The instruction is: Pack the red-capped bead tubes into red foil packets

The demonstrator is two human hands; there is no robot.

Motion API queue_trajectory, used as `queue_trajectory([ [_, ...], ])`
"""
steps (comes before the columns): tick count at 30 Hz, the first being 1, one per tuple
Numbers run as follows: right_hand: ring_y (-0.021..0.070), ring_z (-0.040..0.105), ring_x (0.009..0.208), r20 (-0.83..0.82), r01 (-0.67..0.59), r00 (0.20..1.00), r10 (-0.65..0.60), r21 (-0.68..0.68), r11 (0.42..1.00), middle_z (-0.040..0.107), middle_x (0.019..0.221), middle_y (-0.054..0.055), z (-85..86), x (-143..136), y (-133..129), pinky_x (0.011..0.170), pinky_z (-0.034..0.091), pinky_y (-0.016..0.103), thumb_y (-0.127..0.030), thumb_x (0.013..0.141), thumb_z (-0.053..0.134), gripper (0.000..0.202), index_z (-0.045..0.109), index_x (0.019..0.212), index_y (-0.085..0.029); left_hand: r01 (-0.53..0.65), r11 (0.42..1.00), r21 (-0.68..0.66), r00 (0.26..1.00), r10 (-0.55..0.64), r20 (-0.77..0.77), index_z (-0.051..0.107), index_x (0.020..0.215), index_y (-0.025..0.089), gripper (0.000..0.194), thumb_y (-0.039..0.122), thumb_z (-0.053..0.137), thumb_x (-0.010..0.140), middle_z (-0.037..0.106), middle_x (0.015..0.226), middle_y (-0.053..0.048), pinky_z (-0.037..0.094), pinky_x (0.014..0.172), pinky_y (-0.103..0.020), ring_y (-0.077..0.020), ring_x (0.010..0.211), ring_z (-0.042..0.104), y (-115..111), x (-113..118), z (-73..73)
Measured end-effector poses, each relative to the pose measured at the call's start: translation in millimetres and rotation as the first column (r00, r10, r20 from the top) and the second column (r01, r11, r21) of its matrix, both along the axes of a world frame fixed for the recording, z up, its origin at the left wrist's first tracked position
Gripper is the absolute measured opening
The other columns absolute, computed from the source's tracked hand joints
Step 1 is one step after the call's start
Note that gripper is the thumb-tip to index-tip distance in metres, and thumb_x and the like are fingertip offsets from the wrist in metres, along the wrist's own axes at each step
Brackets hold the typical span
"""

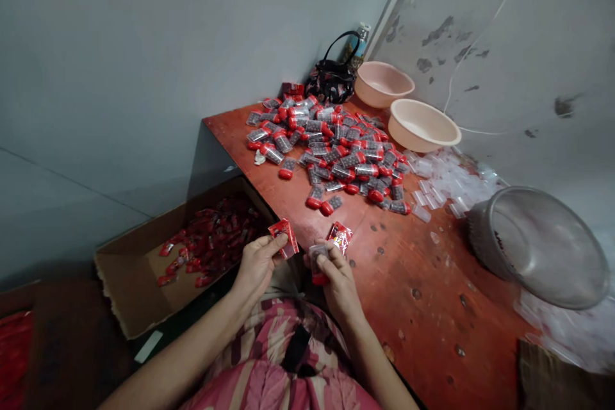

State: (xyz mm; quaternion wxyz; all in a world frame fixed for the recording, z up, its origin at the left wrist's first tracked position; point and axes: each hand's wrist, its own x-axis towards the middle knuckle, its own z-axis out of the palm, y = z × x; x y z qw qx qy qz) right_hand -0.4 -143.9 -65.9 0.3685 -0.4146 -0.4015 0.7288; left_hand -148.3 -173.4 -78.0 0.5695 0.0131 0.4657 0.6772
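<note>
My left hand [261,262] pinches a small red printed packet [284,238] between thumb and fingers, over the table's near edge. Close beside it, my right hand [337,272] is closed around a clear plastic container with a red cap [318,262], its red end pointing down. Dark contents show through the clear wall. A second red packet [340,236] shows just beyond my right fingers; whether they touch it I cannot tell. Ahead, a large heap of filled red-capped containers [336,154] lies on the red table [408,250].
Left of the table, a cardboard box [139,295] holds many red packets. Two pale basins [423,125] [379,83], a black handbag [331,80] and a bottle [360,45] stand at the back. Clear empty containers [442,179] lie near a grey tub [542,246] at right.
</note>
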Motion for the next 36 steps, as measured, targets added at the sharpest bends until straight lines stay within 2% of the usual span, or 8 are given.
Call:
queue_trajectory([
  [3,0.0155,0.057,0.081,0.116,0.04,0.991,-0.061,0.182,0.983,0.062,0.089,0.002,9.1,7.6,13.1,0.074,0.046,0.028,-0.028,0.074,0.062,0.023,0.057,0.096,-0.021,-0.012,1.0,-0.002,0.998,0.012,0.064,0.065,0.073,0.009,0.017,0.019,0.073,0.062,0.067,0.069,-0.006,0.055,0.059,-0.029,-0.0143,0.059,0.062,4.1,1.5,1.9],
  [6,0.0153,0.055,0.078,0.148,0.071,0.982,-0.119,0.297,0.952,0.059,0.087,0.001,16.0,13.7,19.6,0.072,0.045,0.028,-0.025,0.072,0.065,0.023,0.056,0.092,-0.021,-0.008,1.0,-0.011,0.992,0.01,0.126,0.064,0.074,0.009,0.01,0.016,0.068,0.067,0.067,0.069,-0.007,0.056,0.059,-0.031,-0.0164,0.061,0.064,8.7,2.3,5.2],
  [10,0.0164,0.054,0.082,0.187,0.109,0.961,-0.203,0.419,0.901,0.056,0.091,0.002,15.3,16.5,10.4,0.073,0.045,0.029,-0.023,0.069,0.067,0.034,0.053,0.1,-0.022,-0.041,0.999,-0.002,0.978,0.041,0.205,0.063,0.073,0.009,0.003,0.013,0.063,0.072,0.068,0.069,-0.008,0.056,0.058,-0.029,-0.0169,0.062,0.065,14.6,3.3,7.7],
  [13,0.0181,0.053,0.086,0.247,0.102,0.938,-0.244,0.476,0.874,0.057,0.093,0.004,11.7,12.8,-0.3,0.078,0.042,0.033,-0.025,0.073,0.062,0.029,0.054,0.101,-0.02,-0.079,0.997,0.013,0.961,0.073,0.266,0.063,0.075,0.01,0.003,0.012,0.06,0.075,0.068,0.071,-0.007,0.056,0.057,-0.028,-0.016,0.062,0.065,17.6,6.4,8.5],
  [19,0.015,0.053,0.077,0.231,0.185,0.926,-0.298,0.409,0.893,0.057,0.084,0.001,9.4,-0.7,-4.6,0.072,0.042,0.028,-0.026,0.076,0.059,0.019,0.055,0.093,-0.018,-0.174,0.985,0.008,0.921,0.16,0.356,0.062,0.076,0.011,0.006,0.008,0.057,0.077,0.068,0.076,-0.006,0.056,0.065,-0.03,-0.0154,0.067,0.065,20.7,17.7,15.8],
  [23,0.014,0.054,0.072,0.175,0.241,0.936,-0.305,0.312,0.919,0.058,0.078,0.0,7.6,-4.8,-4.9,0.068,0.046,0.027,-0.027,0.074,0.062,0.019,0.053,0.088,-0.019,-0.168,0.985,0.043,0.919,0.141,0.367,0.061,0.081,0.012,0.005,0.011,0.058,0.076,0.069,0.08,-0.008,0.054,0.071,-0.032,-0.018,0.076,0.065,21.8,23.1,18.7],
  [28,0.0145,0.058,0.065,0.119,0.223,0.962,-0.247,0.18,0.958,0.059,0.076,-0.001,5.1,-8.9,-8.9,0.061,0.052,0.028,-0.03,0.072,0.065,0.022,0.051,0.085,-0.02,-0.151,0.982,0.114,0.947,0.111,0.301,0.061,0.081,0.013,0.011,0.015,0.065,0.071,0.068,0.077,-0.004,0.053,0.068,-0.028,-0.0152,0.068,0.064,22.1,25.5,16.2],
  [36,0.0107,0.058,0.057,0.118,0.235,0.958,-0.263,0.205,0.95,0.059,0.07,-0.003,0.2,-12.4,-9.7,0.056,0.052,0.024,-0.028,0.071,0.067,0.022,0.05,0.081,-0.019,-0.105,0.976,0.19,0.979,0.068,0.191,0.06,0.081,0.013,0.018,0.016,0.07,0.066,0.068,0.075,-0.004,0.051,0.066,-0.027,-0.0148,0.068,0.064,21.8,23.1,22.2],
])
